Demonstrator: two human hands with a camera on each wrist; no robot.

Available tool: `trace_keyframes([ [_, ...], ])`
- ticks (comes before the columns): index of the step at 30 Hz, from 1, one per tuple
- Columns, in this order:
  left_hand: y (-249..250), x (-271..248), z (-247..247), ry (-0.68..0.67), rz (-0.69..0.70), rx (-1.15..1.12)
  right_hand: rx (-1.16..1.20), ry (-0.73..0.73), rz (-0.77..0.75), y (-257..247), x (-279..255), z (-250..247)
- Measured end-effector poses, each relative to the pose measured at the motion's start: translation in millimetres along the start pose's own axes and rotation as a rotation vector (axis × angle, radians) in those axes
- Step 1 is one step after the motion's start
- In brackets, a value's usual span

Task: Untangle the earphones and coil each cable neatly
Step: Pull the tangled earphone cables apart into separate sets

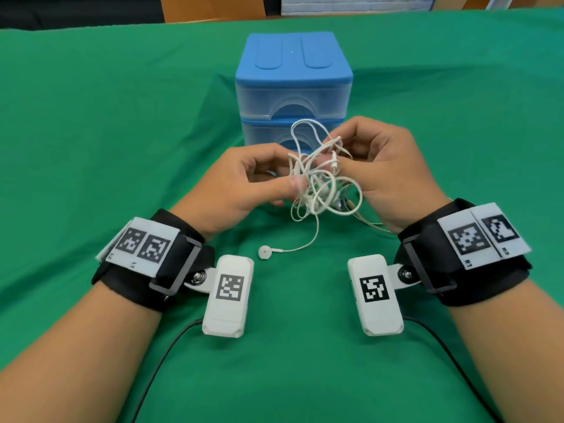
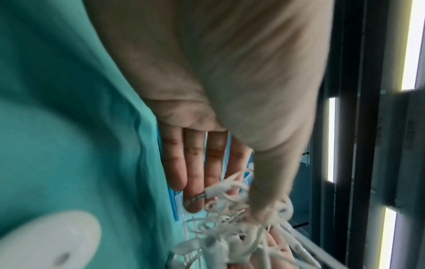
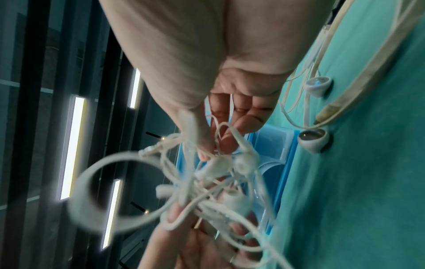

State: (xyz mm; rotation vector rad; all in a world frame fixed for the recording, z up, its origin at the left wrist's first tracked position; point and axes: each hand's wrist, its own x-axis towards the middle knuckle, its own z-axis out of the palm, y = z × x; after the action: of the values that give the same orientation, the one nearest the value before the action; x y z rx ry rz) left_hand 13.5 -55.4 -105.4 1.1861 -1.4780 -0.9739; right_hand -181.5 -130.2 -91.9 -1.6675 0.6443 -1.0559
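Observation:
A knot of white earphone cables (image 1: 317,181) hangs between both hands just above the green cloth. My left hand (image 1: 259,178) pinches strands at the knot's left side with thumb and forefinger. My right hand (image 1: 366,160) pinches strands and a white cable piece at the upper right. One earbud (image 1: 265,251) trails down onto the cloth near the left wrist. In the right wrist view the tangle (image 3: 207,182) is blurred, and two more earbuds (image 3: 314,142) lie on the cloth beside a beige cable (image 3: 358,76). The left wrist view shows the tangle (image 2: 230,227) under my thumb.
A blue two-drawer plastic box (image 1: 293,87) stands on the green tablecloth (image 1: 122,132) just behind the hands. Wrist cameras with black leads (image 1: 158,361) hang below both wrists. The table's far edge (image 1: 91,25) runs along the top of the head view.

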Motion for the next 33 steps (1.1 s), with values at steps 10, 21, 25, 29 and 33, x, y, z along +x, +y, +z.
trace_keyframes([
  [10, -7, 7, -10, 0.333, 0.069, -0.037, 0.006, 0.043, 0.09, -1, -2, -10],
  [21, -8, 7, -10, 0.347, 0.132, -0.064, 0.046, 0.051, 0.233, -2, 0, -11],
  [25, -8, 6, -9, 0.322, 0.138, -0.063, -0.03, -0.026, 0.19, -1, -3, -10],
  [29, -5, 5, -8, 0.295, 0.139, -0.097, -0.066, 0.014, 0.173, 0, -3, -10],
  [33, -4, 4, -5, 0.245, 0.139, -0.103, -0.061, 0.035, 0.165, -1, -4, -7],
])
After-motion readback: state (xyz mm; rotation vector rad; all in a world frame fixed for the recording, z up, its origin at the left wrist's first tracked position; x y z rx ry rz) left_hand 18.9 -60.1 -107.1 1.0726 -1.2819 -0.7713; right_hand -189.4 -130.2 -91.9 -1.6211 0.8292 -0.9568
